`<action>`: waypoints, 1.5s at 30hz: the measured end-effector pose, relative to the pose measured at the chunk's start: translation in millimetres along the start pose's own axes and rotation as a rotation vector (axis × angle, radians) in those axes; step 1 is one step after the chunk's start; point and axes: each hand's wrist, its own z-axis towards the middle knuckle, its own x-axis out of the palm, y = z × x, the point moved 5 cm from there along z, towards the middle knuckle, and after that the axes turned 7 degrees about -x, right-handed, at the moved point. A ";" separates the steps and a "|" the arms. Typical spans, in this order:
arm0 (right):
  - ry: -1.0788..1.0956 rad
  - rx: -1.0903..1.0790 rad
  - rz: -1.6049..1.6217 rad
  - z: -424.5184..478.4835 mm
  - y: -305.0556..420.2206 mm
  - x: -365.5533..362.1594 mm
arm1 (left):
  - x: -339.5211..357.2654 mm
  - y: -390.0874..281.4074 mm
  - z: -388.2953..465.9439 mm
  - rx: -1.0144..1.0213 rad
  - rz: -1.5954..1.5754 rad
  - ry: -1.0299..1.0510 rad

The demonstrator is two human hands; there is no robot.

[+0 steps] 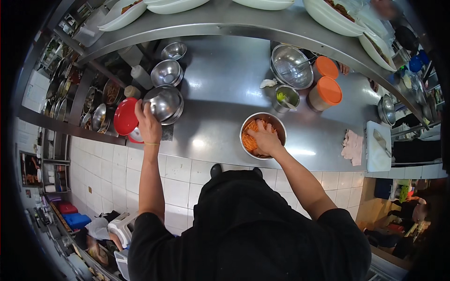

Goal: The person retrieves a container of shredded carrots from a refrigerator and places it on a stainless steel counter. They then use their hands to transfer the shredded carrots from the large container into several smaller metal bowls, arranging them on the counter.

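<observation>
My right hand [264, 138] reaches down into a steel bowl [284, 130] of shredded orange vegetable, perhaps carrot [249, 140], its fingers spread in the shreds. At the counter's left side, my left hand [149, 121] is between a red plastic bowl or lid [125, 116] and a stack of steel mixing bowls [167, 102]. Its fingers touch the red piece's right edge and lie against the nearest steel bowl; the thumb is hidden, so whether it grips either is unclear. Beneath the red piece, a smaller steel bowl [136, 135] partly shows.
Beyond the right hand stand a steel pot with green contents [283, 96], a large steel bowl [297, 66] and tubs with orange lids [329, 90]. A knife [381, 140] rests on a white cutting board [372, 159] at right. An overhead steel shelf [211, 30] holds white dishes [262, 4].
</observation>
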 end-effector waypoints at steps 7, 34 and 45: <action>-0.017 -0.005 0.025 -6.2 -9.2 1.8 | -5.7 -11.3 -8.7 -0.004 -0.081 -0.062; -0.467 -0.187 0.391 -16.4 -39.4 -41.1 | 40.7 -118.9 -140.8 -1.252 -1.501 0.641; -0.484 -0.274 0.625 -55.5 -29.6 -103.2 | 22.8 -155.9 -113.4 -1.109 -1.567 0.685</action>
